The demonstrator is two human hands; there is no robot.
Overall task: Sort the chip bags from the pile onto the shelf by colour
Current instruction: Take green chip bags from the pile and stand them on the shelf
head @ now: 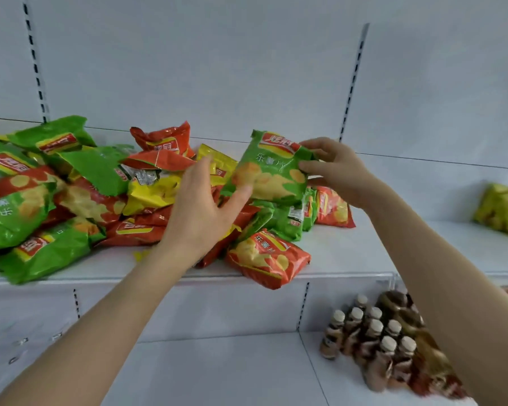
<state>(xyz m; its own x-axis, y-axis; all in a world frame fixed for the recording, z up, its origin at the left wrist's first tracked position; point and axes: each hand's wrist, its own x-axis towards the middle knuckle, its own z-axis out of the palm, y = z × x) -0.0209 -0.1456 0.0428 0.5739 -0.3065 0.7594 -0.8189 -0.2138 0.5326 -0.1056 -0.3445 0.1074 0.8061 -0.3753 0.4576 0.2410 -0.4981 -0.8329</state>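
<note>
A pile of green, red and yellow chip bags (79, 194) covers the left and middle of the white shelf (349, 259). Above the pile's right end a green chip bag (272, 168) stands upright. My right hand (332, 171) pinches its right edge between thumb and fingers. My left hand (206, 206) is spread with straight fingers, its thumb touching the bag's lower left corner. A red bag (267, 259) lies at the shelf's front edge, below the green one. Far right on the shelf sits a yellow bag (502, 212), apart from the pile.
On the lower shelf at the right stand several brown bottles (373, 335) with pale caps, partly hidden by my right forearm. The back panel (247, 68) is white, with slotted uprights. Bare shelf surface shows between the pile and the yellow bag.
</note>
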